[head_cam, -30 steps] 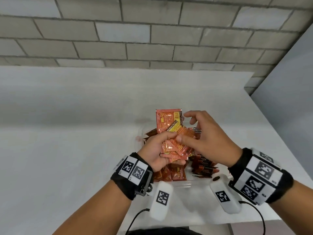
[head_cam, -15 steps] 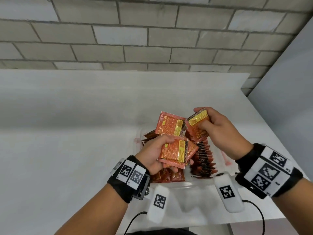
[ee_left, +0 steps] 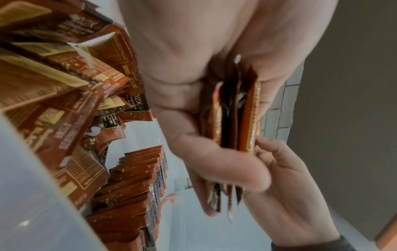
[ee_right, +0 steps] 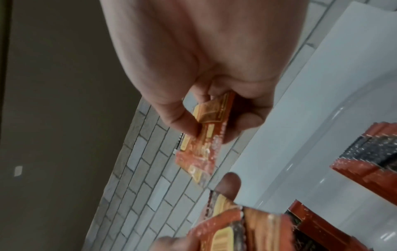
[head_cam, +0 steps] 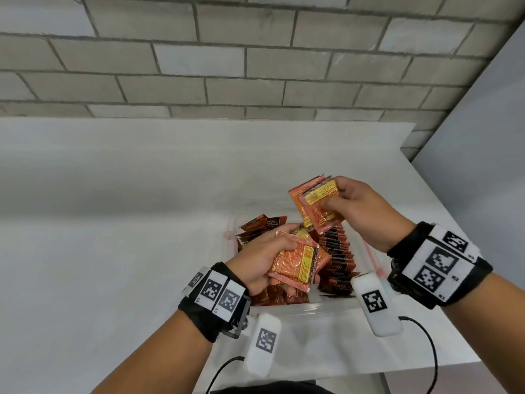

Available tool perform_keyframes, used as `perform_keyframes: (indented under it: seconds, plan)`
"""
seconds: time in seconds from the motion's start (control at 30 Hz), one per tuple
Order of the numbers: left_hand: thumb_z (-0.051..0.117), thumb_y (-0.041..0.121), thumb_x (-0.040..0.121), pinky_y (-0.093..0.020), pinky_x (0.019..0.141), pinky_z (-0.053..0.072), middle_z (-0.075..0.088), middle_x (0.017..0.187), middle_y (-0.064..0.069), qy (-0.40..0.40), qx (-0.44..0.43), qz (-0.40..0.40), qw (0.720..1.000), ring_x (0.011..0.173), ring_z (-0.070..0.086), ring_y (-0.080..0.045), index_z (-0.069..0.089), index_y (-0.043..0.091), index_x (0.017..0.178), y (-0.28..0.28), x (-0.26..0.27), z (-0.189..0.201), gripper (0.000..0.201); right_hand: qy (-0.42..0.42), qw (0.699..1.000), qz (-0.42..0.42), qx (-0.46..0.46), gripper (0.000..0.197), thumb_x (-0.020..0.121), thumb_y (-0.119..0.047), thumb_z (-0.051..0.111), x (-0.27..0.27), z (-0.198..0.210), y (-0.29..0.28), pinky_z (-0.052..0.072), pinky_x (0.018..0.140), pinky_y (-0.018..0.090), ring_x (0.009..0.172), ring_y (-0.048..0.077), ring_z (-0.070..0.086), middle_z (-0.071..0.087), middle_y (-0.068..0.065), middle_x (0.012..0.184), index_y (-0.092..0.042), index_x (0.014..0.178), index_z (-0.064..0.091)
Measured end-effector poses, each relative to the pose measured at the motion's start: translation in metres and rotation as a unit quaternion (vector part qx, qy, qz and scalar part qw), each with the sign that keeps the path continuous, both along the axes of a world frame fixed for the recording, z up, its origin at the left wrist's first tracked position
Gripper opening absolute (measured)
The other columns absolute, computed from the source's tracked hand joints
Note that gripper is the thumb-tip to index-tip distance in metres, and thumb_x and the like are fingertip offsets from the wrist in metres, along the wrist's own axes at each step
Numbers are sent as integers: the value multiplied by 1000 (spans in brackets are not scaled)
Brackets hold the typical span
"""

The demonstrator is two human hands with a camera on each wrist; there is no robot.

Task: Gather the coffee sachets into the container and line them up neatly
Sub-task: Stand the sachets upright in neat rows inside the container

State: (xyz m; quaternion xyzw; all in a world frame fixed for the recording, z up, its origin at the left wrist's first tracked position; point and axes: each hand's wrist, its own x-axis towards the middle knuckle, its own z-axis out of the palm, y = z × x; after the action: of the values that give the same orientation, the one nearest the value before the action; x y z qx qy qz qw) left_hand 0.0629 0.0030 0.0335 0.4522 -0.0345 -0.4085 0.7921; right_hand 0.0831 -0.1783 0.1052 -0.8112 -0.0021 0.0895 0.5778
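A clear plastic container (head_cam: pixel 301 309) sits on the white table near its front edge. Inside, a neat row of orange coffee sachets (head_cam: pixel 336 251) stands on edge at the right, and loose sachets (head_cam: pixel 260 226) lie jumbled at the left. My left hand (head_cam: pixel 264 257) grips a small stack of sachets (head_cam: pixel 297 263) above the container; in the left wrist view the stack (ee_left: pixel 234 117) shows edge-on between thumb and fingers. My right hand (head_cam: pixel 360 209) pinches a couple of sachets (head_cam: pixel 316 207) higher up, over the container's far right; the pinched sachets (ee_right: pixel 206 135) also show in the right wrist view.
The white table (head_cam: pixel 113 223) runs left and back to a grey brick wall (head_cam: pixel 227 66). A grey panel (head_cam: pixel 483 166) stands at the right beyond the table's edge. Cables hang from my wrist cameras at the front edge.
My right hand pulled a couple of sachets off the left hand's stack and lifted them up and to the right. The left hand dropped slightly with the rest of the stack.
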Motion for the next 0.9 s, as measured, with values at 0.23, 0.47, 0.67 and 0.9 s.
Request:
perform_keyframes:
  seconds: [0.23,0.47,0.67,0.9]
  plan:
    - [60,8,81,-39,53,59,69,109,-14,14,-43,128,991,90,69,-35,60,15,120,3,5,-3,40,55,995,6,80,19,93,-1,49,-15,-9,-6,53,68,23,78,12,65,66,5,96,-11,108,56]
    - [69,10,82,-19,34,43,70,99,-13,-73,65,187,977,65,67,-20,61,14,116,-4,7,-4,35,6,991,96,-93,21,88,-5,62,-17,-7,-4,54,76,23,81,4,64,68,-6,91,-20,102,60]
    - [63,35,83,-21,36,46,69,92,-13,-30,54,180,982,60,65,-20,57,11,120,-3,7,-4,44,6,992,97,-83,25,85,-4,66,-14,-12,-9,55,81,26,91,11,67,70,-1,99,-21,103,64]
    - [35,5,95,-48,75,56,68,113,-15,38,-67,170,982,97,67,-35,56,11,122,5,11,-2,35,79,995,-1,55,23,90,2,54,-8,-24,-16,55,70,24,82,15,69,71,5,96,-8,109,62]
